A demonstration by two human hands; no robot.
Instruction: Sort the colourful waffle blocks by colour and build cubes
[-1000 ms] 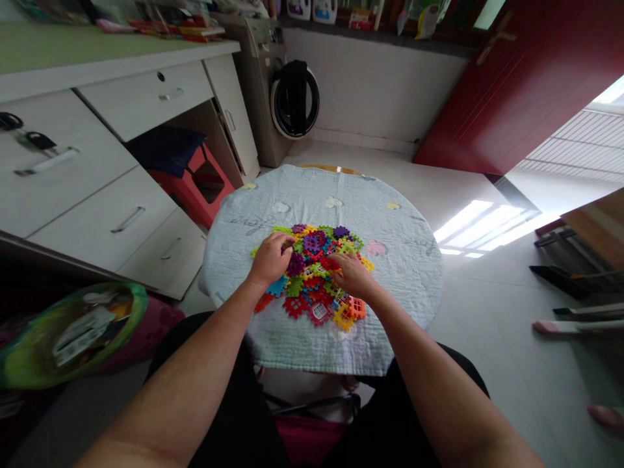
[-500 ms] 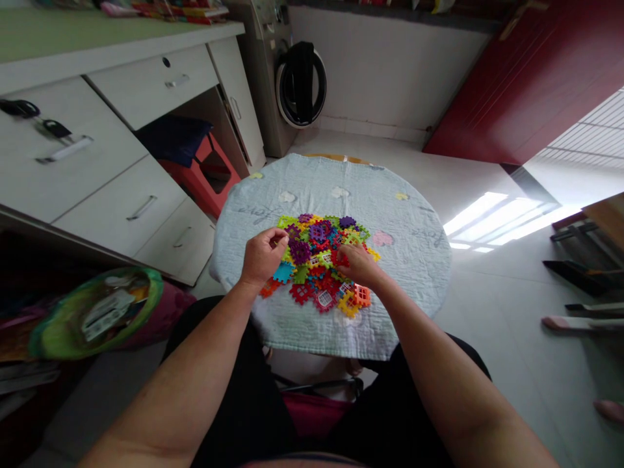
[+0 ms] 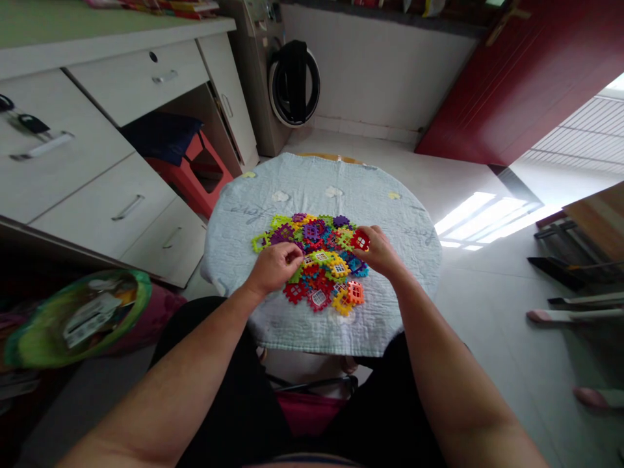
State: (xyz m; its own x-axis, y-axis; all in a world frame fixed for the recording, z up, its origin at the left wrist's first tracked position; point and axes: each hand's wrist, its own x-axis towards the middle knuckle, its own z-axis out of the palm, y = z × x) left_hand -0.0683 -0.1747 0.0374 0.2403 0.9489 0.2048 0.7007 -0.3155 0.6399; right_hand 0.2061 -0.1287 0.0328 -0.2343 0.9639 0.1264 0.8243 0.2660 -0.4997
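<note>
A heap of colourful toothed plastic building tiles (image 3: 312, 231) lies on the cloth-covered round table (image 3: 414, 260), several of them with window-like grids. My right hand (image 3: 383, 252) pinches a red window tile (image 3: 361, 240) at the right side of the heap. At the heap's left front, my left hand (image 3: 273, 266) has thumb and fingers pressed together; what is between them, if anything, is hidden. Just right of those fingertips lie lime tiles with white windows (image 3: 321, 256) and a yellow window tile (image 3: 338, 268). An orange tile (image 3: 355, 292) rests at the front right edge.
White drawers (image 3: 129, 205) and a red stool (image 3: 207, 172) stand on the left, with a lined waste bin (image 3: 139, 305) in front. Behind the table are a washing machine (image 3: 260, 78) with its door open and a red door (image 3: 487, 97). Dark-framed furniture is at the right.
My right hand has lifted the red window tile out of the heap and moved up and right. My left hand has shifted right and slightly down, uncovering lime tiles at the left edge.
</note>
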